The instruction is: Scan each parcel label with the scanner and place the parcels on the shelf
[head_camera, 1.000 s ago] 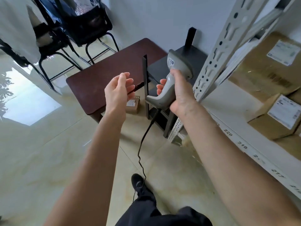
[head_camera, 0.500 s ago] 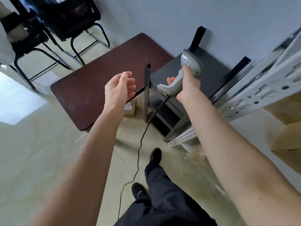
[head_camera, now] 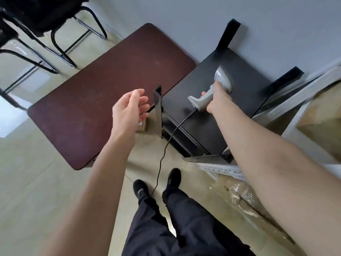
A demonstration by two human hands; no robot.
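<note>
Just the one view here, a wide-angle cam on the person's head, tilted steeply down and forward. Both forearms run up from the near edge, shoes (head_camera: 156,183) almost straight below. Brown worktop (head_camera: 103,100) sits far left, black stand (head_camera: 245,100) far right against the wall (head_camera: 203,21). Edges bend noticeably.

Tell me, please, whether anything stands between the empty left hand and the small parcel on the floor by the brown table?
Nothing visible blocks it. The left hand hovers open just above the small parcel, hiding much of it. The brown table edge and a black upright post flank the parcel closely.
</note>
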